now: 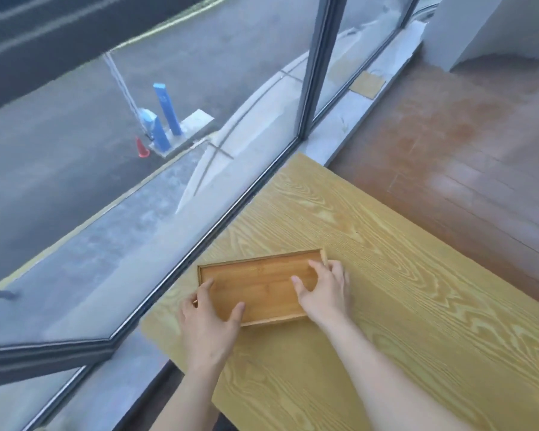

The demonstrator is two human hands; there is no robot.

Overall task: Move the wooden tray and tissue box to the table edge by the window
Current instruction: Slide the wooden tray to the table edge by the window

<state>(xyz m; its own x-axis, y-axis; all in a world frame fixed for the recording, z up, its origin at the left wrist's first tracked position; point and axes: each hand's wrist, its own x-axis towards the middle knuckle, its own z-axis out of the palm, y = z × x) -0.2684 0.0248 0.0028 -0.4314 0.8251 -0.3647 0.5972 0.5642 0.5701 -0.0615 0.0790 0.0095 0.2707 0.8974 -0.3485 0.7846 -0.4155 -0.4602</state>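
Observation:
A shallow rectangular wooden tray point(262, 283) lies flat on the light wood-grain table point(386, 290), close to the table edge that runs along the window. My left hand point(209, 318) grips the tray's near left corner, thumb inside and fingers over the rim. At the tray's right end, my right hand point(322, 293) holds the rim with its thumb resting inside the tray. The tray is empty. No tissue box is in view.
A floor-to-ceiling window with a dark frame point(231, 209) runs along the table's left side, with a grey sill point(349, 126) beyond. Brown wooden floor point(464, 135) lies past the table's far edge. A white wall corner point(467, 29) stands at the top right.

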